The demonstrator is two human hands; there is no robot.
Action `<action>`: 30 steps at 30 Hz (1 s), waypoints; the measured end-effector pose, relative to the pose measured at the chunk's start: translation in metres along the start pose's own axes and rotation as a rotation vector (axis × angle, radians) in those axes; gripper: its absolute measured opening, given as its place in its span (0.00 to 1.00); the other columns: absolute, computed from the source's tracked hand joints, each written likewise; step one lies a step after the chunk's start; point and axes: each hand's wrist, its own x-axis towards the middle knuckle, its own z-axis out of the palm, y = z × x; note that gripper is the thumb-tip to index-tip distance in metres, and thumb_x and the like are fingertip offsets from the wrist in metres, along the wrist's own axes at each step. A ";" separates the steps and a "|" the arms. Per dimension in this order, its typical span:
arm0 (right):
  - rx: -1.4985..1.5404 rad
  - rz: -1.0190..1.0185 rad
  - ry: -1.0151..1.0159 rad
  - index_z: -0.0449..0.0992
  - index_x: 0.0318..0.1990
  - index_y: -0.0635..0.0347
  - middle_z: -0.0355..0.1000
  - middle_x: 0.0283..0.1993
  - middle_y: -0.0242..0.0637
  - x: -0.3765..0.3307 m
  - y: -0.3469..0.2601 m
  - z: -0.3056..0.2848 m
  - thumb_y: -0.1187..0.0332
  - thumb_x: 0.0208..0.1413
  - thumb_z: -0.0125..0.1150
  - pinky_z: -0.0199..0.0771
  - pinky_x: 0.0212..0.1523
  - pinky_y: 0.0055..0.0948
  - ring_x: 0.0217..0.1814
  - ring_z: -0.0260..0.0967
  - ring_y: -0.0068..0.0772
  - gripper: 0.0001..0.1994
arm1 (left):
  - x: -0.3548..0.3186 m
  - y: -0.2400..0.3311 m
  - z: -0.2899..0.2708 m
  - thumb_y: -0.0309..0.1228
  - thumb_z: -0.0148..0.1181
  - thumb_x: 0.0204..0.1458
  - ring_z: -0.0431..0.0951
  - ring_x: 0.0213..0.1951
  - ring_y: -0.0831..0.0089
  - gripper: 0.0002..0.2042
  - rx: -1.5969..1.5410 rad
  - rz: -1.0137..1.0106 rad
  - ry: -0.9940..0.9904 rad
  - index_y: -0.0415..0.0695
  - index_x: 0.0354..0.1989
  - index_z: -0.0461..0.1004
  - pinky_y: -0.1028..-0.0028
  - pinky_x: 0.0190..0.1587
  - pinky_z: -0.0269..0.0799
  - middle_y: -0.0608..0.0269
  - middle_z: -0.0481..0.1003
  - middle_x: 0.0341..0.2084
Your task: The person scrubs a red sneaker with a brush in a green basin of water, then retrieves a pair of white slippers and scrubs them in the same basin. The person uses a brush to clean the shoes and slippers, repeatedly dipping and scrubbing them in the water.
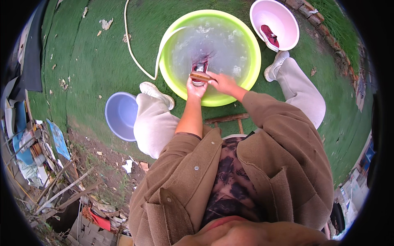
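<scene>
My left hand (195,89) is closed around the near end of a dark red shoe (199,66) with a white sole. The far part of the shoe dips into cloudy, sudsy water. In my right hand (223,83) I grip a wooden brush (200,76), which lies across the shoe close to my left fingers; its bristles are hidden. Both hands are over the near side of a large lime-green tub (255,69). A second dark red shoe (269,37) leans on the rim of a pink basin (289,35) at the far right.
A pale hose (136,61) curves over the tub's left rim into the water. A blue basin (119,117) stands beside my left leg. Under me is a wooden stool (227,119) on green matting (88,88). Sticks and debris (61,192) lie at the lower left; bricks (324,30) edge the grass.
</scene>
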 end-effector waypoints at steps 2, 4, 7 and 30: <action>-0.159 0.010 0.058 0.63 0.65 0.38 0.76 0.44 0.47 0.028 0.003 -0.009 0.51 0.60 0.49 0.72 0.44 0.48 0.46 0.73 0.53 0.24 | 0.001 0.001 0.005 0.47 0.48 0.60 0.72 0.54 0.56 0.21 -0.026 0.016 -0.050 0.49 0.55 0.67 0.49 0.54 0.71 0.56 0.72 0.53; -0.171 0.085 0.113 0.63 0.65 0.39 0.76 0.43 0.48 0.051 0.004 -0.018 0.51 0.60 0.49 0.72 0.43 0.48 0.46 0.73 0.54 0.25 | 0.003 0.001 0.012 0.53 0.41 0.62 0.69 0.57 0.53 0.25 0.036 0.021 -0.080 0.48 0.59 0.64 0.46 0.57 0.67 0.55 0.68 0.57; -0.025 0.087 0.117 0.63 0.65 0.41 0.76 0.43 0.51 0.047 -0.006 -0.014 0.51 0.60 0.49 0.71 0.43 0.49 0.46 0.73 0.55 0.25 | 0.009 0.006 0.023 0.59 0.32 0.62 0.64 0.61 0.52 0.32 0.070 0.034 -0.062 0.48 0.62 0.61 0.41 0.61 0.60 0.53 0.63 0.61; -0.146 0.203 0.061 0.66 0.60 0.47 0.75 0.45 0.52 0.057 -0.015 -0.013 0.50 0.60 0.48 0.70 0.45 0.51 0.48 0.73 0.54 0.23 | 0.041 -0.009 0.021 0.55 0.36 0.61 0.72 0.50 0.51 0.28 0.065 0.036 0.118 0.46 0.57 0.66 0.49 0.49 0.73 0.50 0.69 0.53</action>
